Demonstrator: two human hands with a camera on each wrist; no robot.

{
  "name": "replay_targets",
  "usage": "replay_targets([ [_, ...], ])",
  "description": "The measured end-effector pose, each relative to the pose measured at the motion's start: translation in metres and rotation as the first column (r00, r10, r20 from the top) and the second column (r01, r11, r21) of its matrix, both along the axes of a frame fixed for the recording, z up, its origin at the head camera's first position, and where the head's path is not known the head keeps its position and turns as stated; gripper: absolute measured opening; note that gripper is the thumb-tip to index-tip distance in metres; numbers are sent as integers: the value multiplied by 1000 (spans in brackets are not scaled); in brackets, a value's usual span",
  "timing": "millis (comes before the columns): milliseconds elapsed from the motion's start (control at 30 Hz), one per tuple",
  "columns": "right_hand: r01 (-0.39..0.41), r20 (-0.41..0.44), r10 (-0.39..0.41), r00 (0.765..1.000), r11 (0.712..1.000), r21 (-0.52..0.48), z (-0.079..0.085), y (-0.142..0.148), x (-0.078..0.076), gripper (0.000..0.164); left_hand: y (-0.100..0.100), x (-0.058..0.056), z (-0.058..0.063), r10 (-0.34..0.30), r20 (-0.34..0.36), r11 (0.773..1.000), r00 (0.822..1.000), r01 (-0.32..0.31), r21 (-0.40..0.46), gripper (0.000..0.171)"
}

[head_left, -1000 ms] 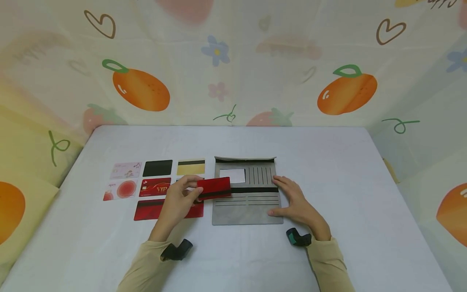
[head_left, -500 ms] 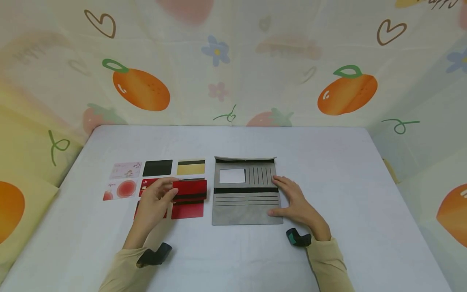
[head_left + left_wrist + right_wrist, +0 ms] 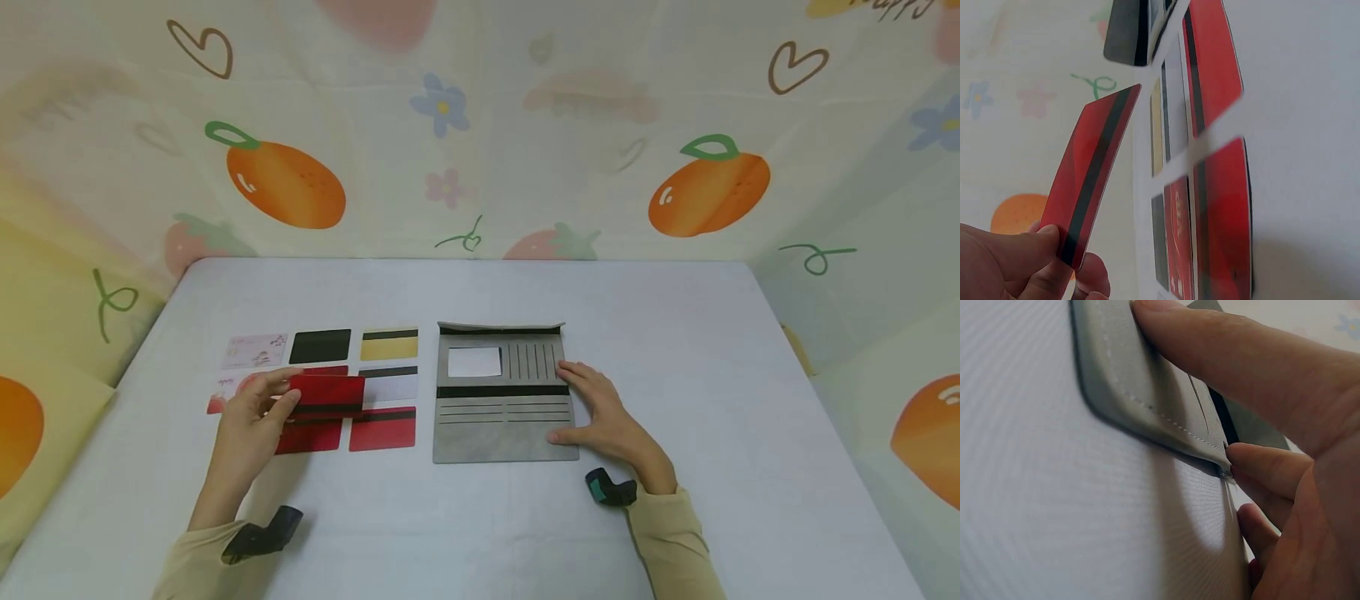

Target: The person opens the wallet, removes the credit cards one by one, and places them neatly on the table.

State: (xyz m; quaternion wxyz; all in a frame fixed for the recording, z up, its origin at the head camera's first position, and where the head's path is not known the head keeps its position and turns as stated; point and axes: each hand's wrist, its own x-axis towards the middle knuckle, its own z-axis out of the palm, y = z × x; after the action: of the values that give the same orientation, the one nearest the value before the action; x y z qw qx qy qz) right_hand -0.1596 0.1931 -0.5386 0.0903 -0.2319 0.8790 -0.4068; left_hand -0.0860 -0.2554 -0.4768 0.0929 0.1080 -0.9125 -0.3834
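My left hand (image 3: 247,429) pinches a red card (image 3: 326,395) with a dark stripe between thumb and fingers. In the left wrist view the card (image 3: 1094,169) is tilted up above the rows of cards on the table. My right hand (image 3: 607,417) rests at the right edge of an opened grey wallet (image 3: 506,446). Its thumb lies on the lower panel and its fingertips touch the edge near the fold. A white insert (image 3: 474,362) shows in the wallet's upper half.
Left of the wallet lie a pale pink card (image 3: 253,352), a black card (image 3: 319,346), a gold card (image 3: 389,347), a white striped card (image 3: 393,385) and two red striped cards (image 3: 382,431). A red VIP card (image 3: 1179,237) and a fruit-print card (image 3: 222,392) are partly covered by my left hand.
My left hand has carried the red card leftward, from over the wallet's left edge to above the left-hand cards. The right hand and wallet have stayed in place.
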Motion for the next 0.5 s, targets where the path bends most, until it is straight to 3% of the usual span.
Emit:
replay_targets([
  [200,-2,-5,2,1000,1000,1,-1,0,-1,97,-23,8,-3,60,1,998,998,-60,-9,34],
  [500,9,16,-9,1000,1000,9,-1,0,0,97,-49,18,-8,152,134,988,979,-155,13,44],
])
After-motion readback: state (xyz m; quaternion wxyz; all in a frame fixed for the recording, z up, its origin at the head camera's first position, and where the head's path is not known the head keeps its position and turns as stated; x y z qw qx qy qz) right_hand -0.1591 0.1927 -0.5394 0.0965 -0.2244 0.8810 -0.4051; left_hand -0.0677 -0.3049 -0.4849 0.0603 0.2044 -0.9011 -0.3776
